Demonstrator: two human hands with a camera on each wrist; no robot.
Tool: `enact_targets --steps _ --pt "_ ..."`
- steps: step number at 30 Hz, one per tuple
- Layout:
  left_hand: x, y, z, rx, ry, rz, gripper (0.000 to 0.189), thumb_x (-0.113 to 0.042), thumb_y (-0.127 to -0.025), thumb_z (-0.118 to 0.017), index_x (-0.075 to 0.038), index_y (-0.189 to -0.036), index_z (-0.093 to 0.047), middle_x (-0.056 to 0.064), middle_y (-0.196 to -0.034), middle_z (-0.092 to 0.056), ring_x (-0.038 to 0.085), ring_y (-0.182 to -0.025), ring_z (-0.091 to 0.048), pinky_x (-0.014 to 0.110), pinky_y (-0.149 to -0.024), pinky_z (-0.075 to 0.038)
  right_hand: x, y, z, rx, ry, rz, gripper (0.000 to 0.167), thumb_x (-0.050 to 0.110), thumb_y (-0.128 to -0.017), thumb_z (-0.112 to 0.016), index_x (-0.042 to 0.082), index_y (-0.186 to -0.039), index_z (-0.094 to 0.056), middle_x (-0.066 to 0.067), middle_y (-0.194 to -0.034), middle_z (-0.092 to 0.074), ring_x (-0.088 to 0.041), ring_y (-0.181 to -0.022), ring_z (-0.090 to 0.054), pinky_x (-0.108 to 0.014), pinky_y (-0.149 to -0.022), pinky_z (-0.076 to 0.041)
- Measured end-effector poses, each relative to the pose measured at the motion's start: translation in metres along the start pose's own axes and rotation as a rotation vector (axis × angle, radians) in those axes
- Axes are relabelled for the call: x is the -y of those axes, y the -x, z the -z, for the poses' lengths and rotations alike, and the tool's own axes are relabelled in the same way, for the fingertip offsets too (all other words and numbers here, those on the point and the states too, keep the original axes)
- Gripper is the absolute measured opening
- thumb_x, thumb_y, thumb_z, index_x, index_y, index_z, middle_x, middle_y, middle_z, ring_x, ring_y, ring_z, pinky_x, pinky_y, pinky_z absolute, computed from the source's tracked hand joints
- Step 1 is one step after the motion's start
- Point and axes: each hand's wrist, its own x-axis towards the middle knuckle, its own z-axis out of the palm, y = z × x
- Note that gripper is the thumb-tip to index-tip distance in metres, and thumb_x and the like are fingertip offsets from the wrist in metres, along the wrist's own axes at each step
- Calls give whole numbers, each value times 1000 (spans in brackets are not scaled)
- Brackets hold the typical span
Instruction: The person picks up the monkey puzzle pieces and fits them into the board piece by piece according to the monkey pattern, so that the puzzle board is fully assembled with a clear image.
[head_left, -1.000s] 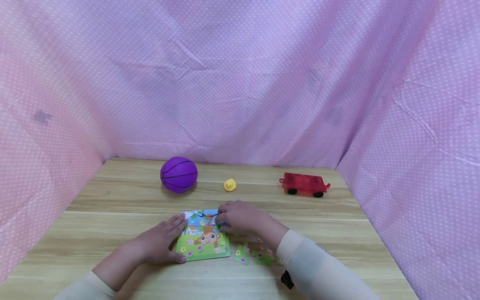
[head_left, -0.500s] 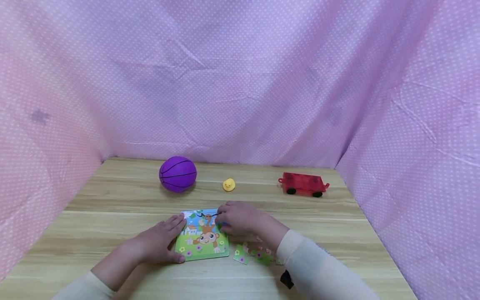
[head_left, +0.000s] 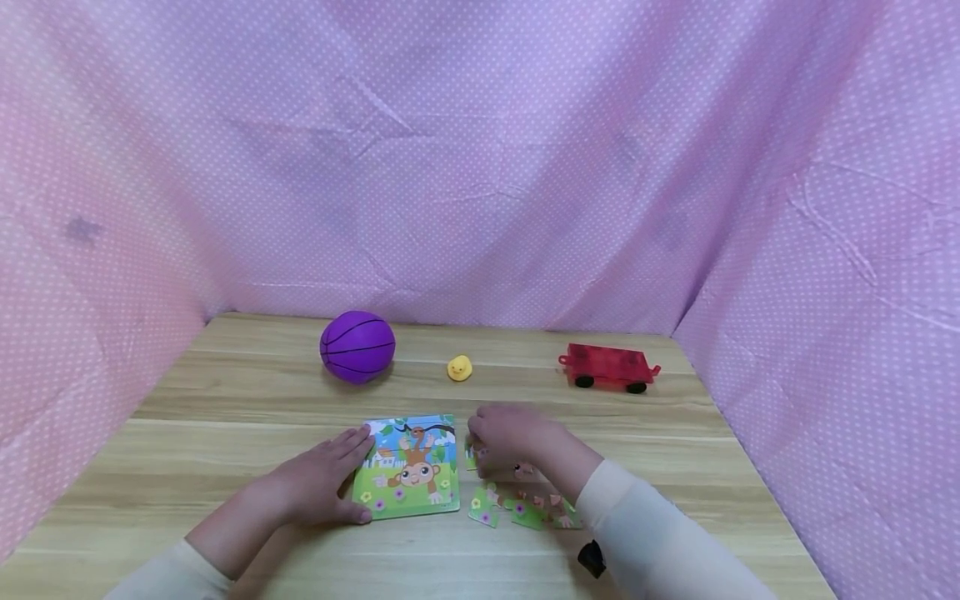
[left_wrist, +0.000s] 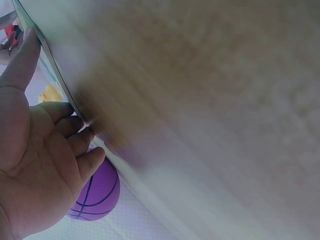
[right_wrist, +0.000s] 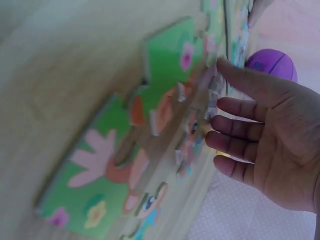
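Observation:
A square jigsaw puzzle (head_left: 412,496) with a monkey picture lies on the table in the head view. My left hand (head_left: 315,483) rests along its left side, fingertips at the upper left and thumb at the lower left corner. To the right of the puzzle, my right hand (head_left: 513,437) is over several loose jigsaw pieces (head_left: 527,513), partly covering them. In the right wrist view that hand (right_wrist: 280,135) shows lightly bent fingers with nothing visible between them. Green pieces (right_wrist: 167,55) with flowers and monkey parts lie beside it.
Farther back on the wooden table (head_left: 255,375) stand a purple ball (head_left: 357,347), a yellow toy duck (head_left: 460,368) and a red toy wagon (head_left: 609,367). A small black object (head_left: 592,559) sits by the right sleeve. Pink dotted cloth (head_left: 465,167) encloses the back and sides.
My right hand has left the puzzle's upper right part and moved right to the loose pieces, uncovering that corner. The left hand stays at the puzzle's left side.

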Motion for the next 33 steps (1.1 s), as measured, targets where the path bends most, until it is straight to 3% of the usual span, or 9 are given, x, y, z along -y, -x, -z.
enact_targets --steps 7,18,28,33 --pt "-2 2 1 -3 10 -14 109 -68 -76 -69 -3 -154 -28 15 -163 -19 39 -149 -18 58 -119 -22 -1 1 -4 -39 17 29 24 36 -87 -75 21 -101 -63 9 -93 -56 -9 -83 -52 -29 -79 -51" --pt "-1 3 0 -5 18 -13 110 -68 -76 -69 -3 -154 -28 14 -163 -19 38 -150 -18 57 -119 -23 -6 -1 -8 -69 -82 36 17 29 -85 -77 24 -92 -61 11 -87 -53 -7 -77 -51 -25 -72 -49" --pt "-1 2 0 -2 18 1 109 -68 -76 -69 -6 -155 -27 12 -164 -17 36 -150 -16 55 -120 -22 -7 -5 9 -86 -242 141 13 17 -96 -63 24 -85 -61 13 -82 -58 -6 -74 -52 -21 -67 -47" --pt "-1 2 0 -3 12 -2 109 -69 -76 -68 -6 -155 -26 12 -164 -16 37 -150 -16 56 -120 -21 4 -3 23 -111 -239 181 9 17 -97 -63 19 -88 -65 12 -85 -60 -5 -76 -53 -21 -69 -48"
